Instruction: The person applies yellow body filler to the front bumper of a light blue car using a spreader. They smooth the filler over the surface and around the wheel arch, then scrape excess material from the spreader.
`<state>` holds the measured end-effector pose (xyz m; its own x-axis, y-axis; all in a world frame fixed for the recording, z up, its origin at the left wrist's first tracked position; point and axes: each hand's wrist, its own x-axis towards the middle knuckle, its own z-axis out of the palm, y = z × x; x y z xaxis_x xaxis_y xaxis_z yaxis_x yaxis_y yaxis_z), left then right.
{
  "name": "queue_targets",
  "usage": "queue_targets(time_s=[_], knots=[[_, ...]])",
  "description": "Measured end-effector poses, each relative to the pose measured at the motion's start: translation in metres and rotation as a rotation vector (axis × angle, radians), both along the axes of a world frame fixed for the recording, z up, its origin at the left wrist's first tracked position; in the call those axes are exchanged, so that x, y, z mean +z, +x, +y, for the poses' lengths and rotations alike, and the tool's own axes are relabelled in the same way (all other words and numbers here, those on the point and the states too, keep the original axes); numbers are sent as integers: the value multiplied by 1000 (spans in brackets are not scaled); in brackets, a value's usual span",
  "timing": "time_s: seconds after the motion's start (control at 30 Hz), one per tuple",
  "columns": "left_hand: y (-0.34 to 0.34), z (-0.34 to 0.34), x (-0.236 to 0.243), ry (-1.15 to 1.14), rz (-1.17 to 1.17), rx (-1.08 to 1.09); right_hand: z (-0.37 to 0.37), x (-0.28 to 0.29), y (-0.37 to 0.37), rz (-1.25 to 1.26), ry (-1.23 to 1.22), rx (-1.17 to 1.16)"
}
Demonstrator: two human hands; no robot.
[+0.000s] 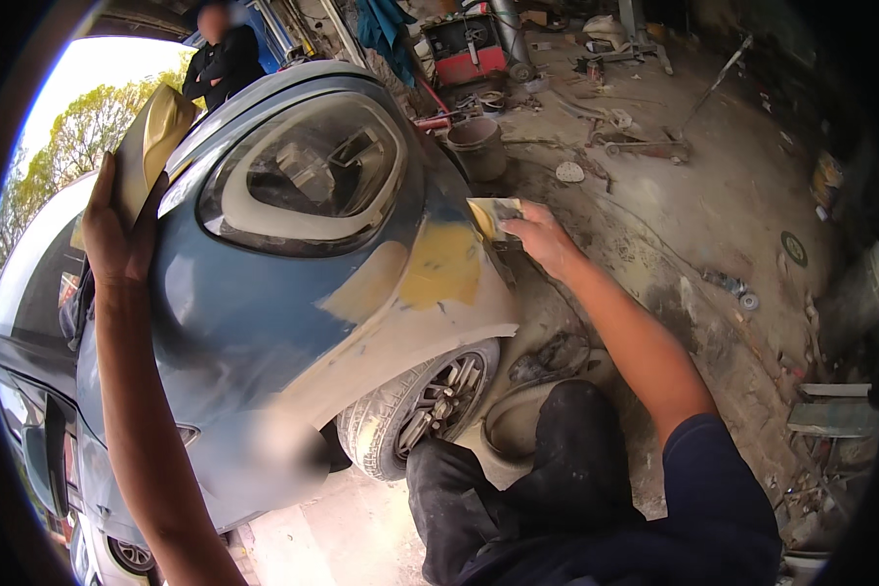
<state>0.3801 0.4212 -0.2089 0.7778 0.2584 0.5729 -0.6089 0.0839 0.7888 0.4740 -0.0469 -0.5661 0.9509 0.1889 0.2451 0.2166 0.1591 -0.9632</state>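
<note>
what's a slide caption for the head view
Left hand holds board, right hand holds spreader, beside a yellow-patched car.

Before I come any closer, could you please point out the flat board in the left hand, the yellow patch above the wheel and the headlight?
Flat board [134, 172]: head view, on the bare part of its face.
Yellow patch [442, 262]: head view, on its middle.
Headlight [308, 176]: head view, on its lens.

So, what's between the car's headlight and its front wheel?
In the head view, between the headlight and front wheel lies the blue-grey fender, with a tan patch and a pale wheel-arch band.
</note>
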Motion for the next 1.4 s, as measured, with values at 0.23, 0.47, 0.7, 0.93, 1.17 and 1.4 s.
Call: queue_targets(time_s=[0.23, 0.47, 0.7, 0.93, 1.17, 1.4], knots=[[5, 12, -1, -1, -20, 4, 12, 8, 8, -140, -98, 55], [4, 8, 1, -18, -15, -9, 4, -3, -23, -80, -134, -9], [-1, -2, 2, -36, 25, 6, -1, -25, -87, -235, -336, 53], [-2, -4, -2, 52, -30, 35, 41, -30, -113, -296, -510, -499], [-5, -12, -3, 1, -35, 57, 72, -21, -114, -264, -713, -626], [6, 16, -8, 172, -146, -20, 100, -30, -123, -354, -788, -704]])
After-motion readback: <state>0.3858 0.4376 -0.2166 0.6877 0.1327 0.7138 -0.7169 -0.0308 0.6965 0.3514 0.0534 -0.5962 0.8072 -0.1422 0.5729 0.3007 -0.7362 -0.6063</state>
